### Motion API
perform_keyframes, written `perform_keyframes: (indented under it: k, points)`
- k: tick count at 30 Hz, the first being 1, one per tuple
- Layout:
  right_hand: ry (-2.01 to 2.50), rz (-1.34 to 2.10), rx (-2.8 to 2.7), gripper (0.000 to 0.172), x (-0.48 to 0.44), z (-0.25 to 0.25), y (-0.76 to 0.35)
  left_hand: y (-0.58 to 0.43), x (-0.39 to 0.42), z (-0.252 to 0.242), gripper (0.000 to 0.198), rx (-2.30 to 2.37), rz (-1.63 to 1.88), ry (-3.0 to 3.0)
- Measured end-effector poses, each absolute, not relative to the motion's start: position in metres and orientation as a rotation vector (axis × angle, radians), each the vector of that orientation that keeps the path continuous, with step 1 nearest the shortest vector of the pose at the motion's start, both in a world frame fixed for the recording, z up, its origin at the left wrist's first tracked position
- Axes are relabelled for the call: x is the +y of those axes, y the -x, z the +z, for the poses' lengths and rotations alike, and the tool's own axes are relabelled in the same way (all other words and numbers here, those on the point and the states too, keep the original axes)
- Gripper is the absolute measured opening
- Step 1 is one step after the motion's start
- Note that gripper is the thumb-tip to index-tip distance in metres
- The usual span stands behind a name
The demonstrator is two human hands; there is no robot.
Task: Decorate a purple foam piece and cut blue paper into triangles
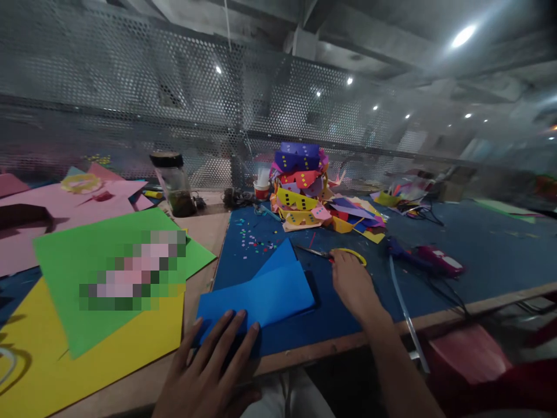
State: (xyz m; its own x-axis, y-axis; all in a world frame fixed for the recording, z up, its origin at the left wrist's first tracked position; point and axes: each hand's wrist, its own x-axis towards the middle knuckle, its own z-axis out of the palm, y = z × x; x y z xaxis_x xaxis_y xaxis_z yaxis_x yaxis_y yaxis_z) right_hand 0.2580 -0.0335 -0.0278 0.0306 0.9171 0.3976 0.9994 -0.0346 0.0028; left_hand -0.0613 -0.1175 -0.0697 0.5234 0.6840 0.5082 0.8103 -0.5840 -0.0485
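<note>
A dim concrete hall spreads out behind a tall perforated metal screen [195, 87], with ceiling lights scattered in the distance. In front of it runs a long worktop [500, 232], mostly blue-topped with a pale wooden edge. Pink paper sheets [26, 200], a yellow paper sheet [130, 360] and a green paper sheet [82, 313] overlap at the left, probably laid aside there so the middle is free for handling.

Directly before the person lies the folded blue paper [270, 296], its long axis slanting from near left to far right, a pointed flap aimed away from the body. Behind it rises a pile of decorated paper bands [300, 200], seemingly stacked to save room.

The two hands are well apart. The left hand [211, 368] has its fingers spread over the blue paper's near-left edge, likely to steady it. The right hand [354, 284] bends over the scissors [357, 255]; its fingertips are hidden, so how firmly it grips cannot be told. The scissors lie right of the paper, long axis nearly crosswise, blades pointing left.

Farther right rests a purple hot-glue gun [437, 261]; at the back left stands a black-lidded jar [178, 188]. Smallest are the paper bits [250, 241] strewn beyond the blue paper.
</note>
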Motion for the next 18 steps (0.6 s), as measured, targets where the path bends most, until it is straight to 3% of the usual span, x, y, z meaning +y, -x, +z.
perform_keyframes:
  k: [14,18]
  points:
    - [2.284,-0.383,-1.981,0.020,-0.027,-0.003,-0.268,0.072,-0.106,-0.079,0.065,-1.165,-0.646,2.500]
    - [2.259,-0.341,-1.926,0.023,-0.035,0.002,-0.265,0.072,-0.104,-0.080,0.063,-1.150,-0.684,2.497]
